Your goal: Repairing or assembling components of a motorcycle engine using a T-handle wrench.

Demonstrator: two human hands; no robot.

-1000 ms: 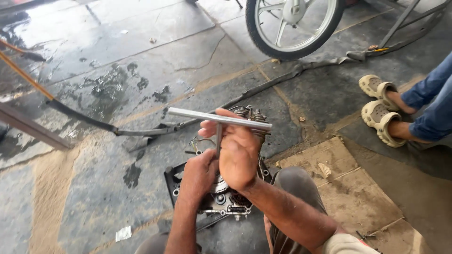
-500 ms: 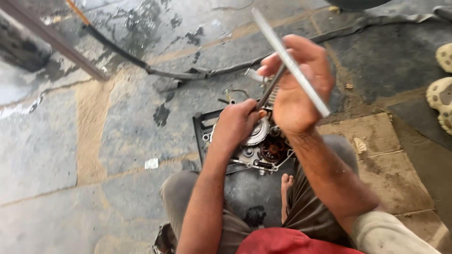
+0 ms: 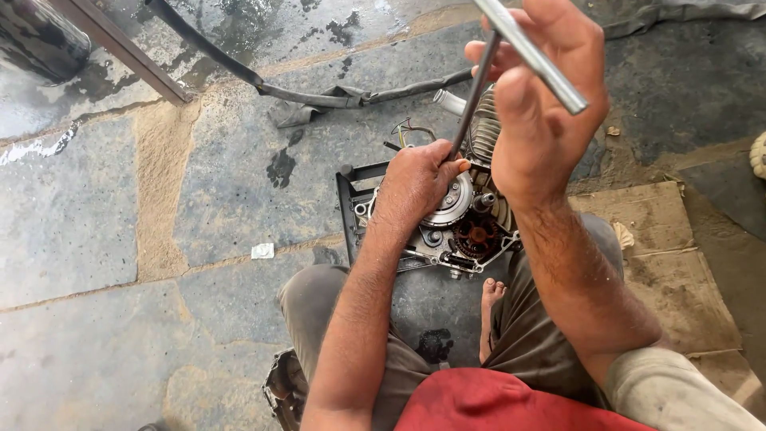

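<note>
On the stone floor, between the seated person's knees, an engine [image 3: 463,227] sits in a black tray [image 3: 349,209], its side cover off so that a round silver disc and a reddish gear [image 3: 476,236] show. The left hand [image 3: 415,183] rests on the engine at about 9 o'clock from the gear, its fingers curled around the lower end of a thin dark shaft [image 3: 471,100]. That shaft rises toward 1 o'clock into the right hand [image 3: 542,96], which is closed in a fist around the silver crossbar [image 3: 531,52] of a T-handle wrench, the bar sticking out of the fist toward 4 o'clock. A black hose [image 3: 319,96] lies across the floor at 11 o'clock from the engine. A cardboard sheet [image 3: 678,263] lies at 3 o'clock, and a bare foot [image 3: 488,307] rests just below the engine.
</note>
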